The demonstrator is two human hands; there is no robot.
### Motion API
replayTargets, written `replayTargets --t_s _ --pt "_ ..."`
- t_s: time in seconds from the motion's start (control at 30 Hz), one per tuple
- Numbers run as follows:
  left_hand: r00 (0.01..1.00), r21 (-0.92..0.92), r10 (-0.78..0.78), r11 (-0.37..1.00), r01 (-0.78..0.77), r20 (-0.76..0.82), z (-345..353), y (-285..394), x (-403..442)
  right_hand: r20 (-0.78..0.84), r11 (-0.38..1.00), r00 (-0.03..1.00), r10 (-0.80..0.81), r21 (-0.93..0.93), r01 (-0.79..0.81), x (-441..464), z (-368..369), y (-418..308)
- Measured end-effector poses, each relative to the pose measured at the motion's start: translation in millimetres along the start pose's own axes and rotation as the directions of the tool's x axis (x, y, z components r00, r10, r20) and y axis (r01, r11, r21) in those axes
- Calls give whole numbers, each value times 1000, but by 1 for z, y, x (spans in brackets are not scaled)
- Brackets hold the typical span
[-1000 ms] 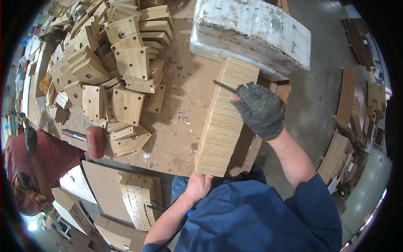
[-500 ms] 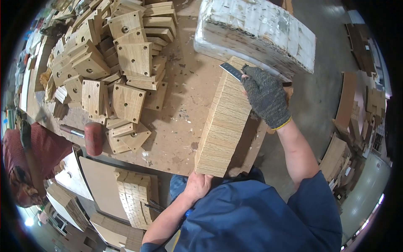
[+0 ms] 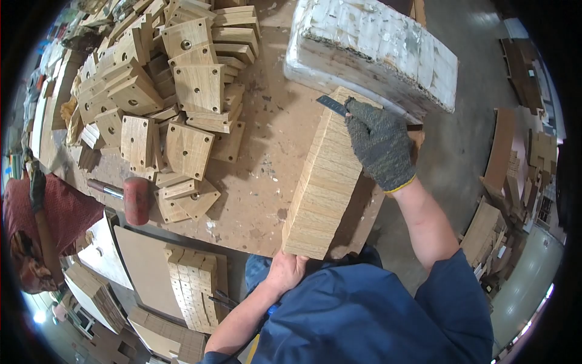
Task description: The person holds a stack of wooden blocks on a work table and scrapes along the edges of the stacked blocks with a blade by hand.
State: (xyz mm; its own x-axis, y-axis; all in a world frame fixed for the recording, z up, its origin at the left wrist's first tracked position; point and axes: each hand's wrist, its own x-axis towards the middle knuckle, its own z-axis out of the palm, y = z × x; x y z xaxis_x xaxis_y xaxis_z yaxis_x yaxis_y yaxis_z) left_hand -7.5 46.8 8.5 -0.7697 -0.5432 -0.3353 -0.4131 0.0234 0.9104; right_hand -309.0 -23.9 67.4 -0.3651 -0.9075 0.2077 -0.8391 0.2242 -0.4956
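Strip point(image 3: 331, 105) in your gloved right hand point(image 3: 381, 142) now shows its broad face, narrow-edged a second ago, which sets the work at the far end of the wooden row point(image 3: 321, 188) on the counter point(image 3: 254, 200). Your right grip pinches the strip, its held end hidden. Your left hand point(image 3: 287, 271) is at the row's near end, partly masked; its grip is impossible to tell.

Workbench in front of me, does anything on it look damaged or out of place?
Yes. The white plastic-wrapped block on the workbench looks worn, with dark stains and scuffs along its edge. The red-headed mallet lies right at the near edge, where it might get knocked off. The drilled wooden plates are piled at jumbled angles.
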Motion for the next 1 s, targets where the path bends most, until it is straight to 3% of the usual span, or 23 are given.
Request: replayTargets --t_s 0.13,0.33,0.43,0.53,0.7,0.83,0.93,1.0 --pt "1000 -8 3 1000 -3 -4 0 1 0 6 993 997 79 -83 -78 -3 1 -13" --pt "1000 10 -17 1000 17 9 -1 4 0 160 957 984 82 -287 -33 -4 2 -12" --pt "998 20 -48 999 47 29 1 -2 -2 71 944 990 -125 -298 141 -5 8 0" --pt "999 9 -45 999 45 23 2 -2 -2 211 953 977 21 -300 44 -3 5 -4" --pt "999 -9 -28 1000 28 -19 2 3 0 199 941 978 -69 -313 130 -3 3 -7" --pt "996 19 -84 996 83 38 3 -4 -4 189 941 977 -101 -302 155 -12 5 -12" --pt "995 29 -89 996 88 42 1 -4 1 81 944 995 -56 -320 79 -10 5 -10" --pt "998 55 -49 997 48 24 4 -7 -3 121 964 993 16 -265 17 -8 7 -8"
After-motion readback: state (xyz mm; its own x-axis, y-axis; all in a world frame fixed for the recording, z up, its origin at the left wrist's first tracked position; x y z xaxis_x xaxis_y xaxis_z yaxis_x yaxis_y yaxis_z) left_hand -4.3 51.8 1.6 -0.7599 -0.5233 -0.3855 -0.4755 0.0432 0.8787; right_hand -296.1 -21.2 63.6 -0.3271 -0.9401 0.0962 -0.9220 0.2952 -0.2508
